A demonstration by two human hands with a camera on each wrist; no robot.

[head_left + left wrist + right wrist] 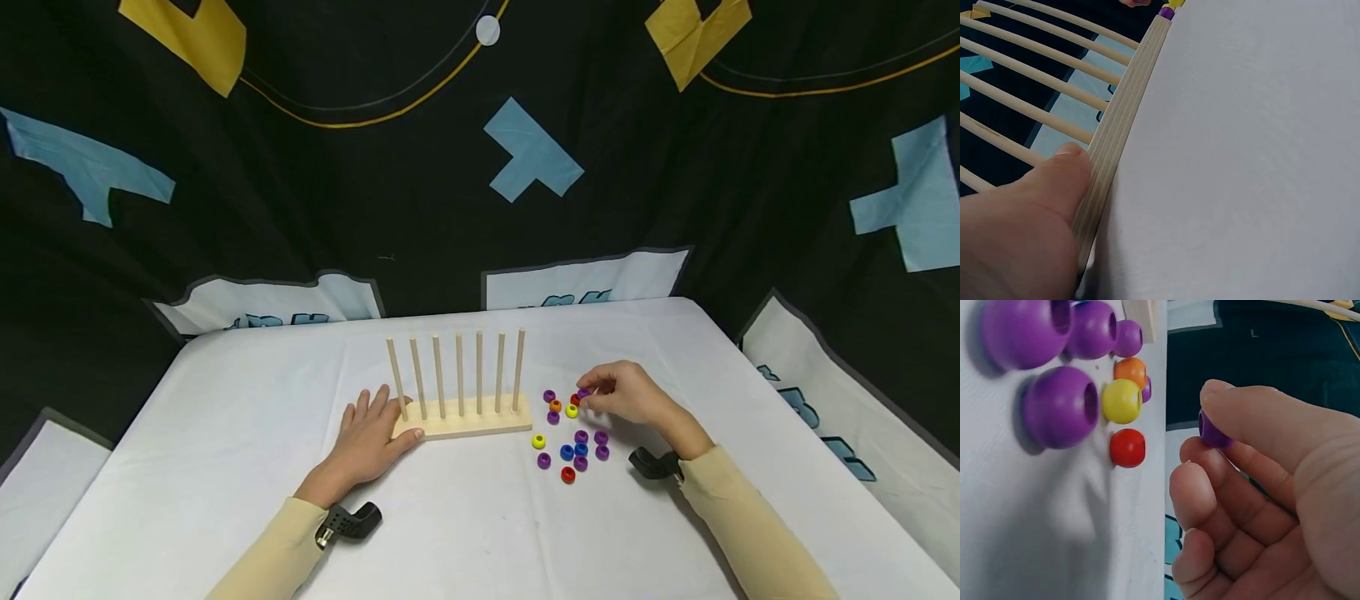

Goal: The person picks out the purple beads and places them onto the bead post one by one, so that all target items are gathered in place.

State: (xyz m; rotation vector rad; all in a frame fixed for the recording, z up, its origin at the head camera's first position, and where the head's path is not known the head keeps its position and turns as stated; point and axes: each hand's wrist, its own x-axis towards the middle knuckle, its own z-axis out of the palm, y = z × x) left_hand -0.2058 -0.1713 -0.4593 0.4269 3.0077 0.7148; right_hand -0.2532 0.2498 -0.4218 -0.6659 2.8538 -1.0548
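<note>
Currently, the right hand [628, 394] pinches a purple bead [1214, 433] between thumb and forefinger, lifted just off the worktop [465, 533], the other fingers curled loosely below it. The left hand [367, 437] lies with its fingers spread, palm down, at the left end of a wooden rack [472, 427] — its thumb reaches along the near side of the base. Seven upright pegs [460, 375] rise from that base, all bare, and the rack stands nearer the worktop's far edge than its near one.

The held bead is well apart from the left hand, with the whole rack between them, and it is to the right of the rack's right end, on the side toward the worktop's right edge. Under and beside the right hand, a red bead [575, 400] and a yellow bead [572, 411] lie close together, with an orange bead [555, 406] just beside two more purple ones. A second group sits closer to the worktop's near edge — two blue beads [567, 452] among several purple ones, another yellow to their left, and another red nearest that edge.
</note>
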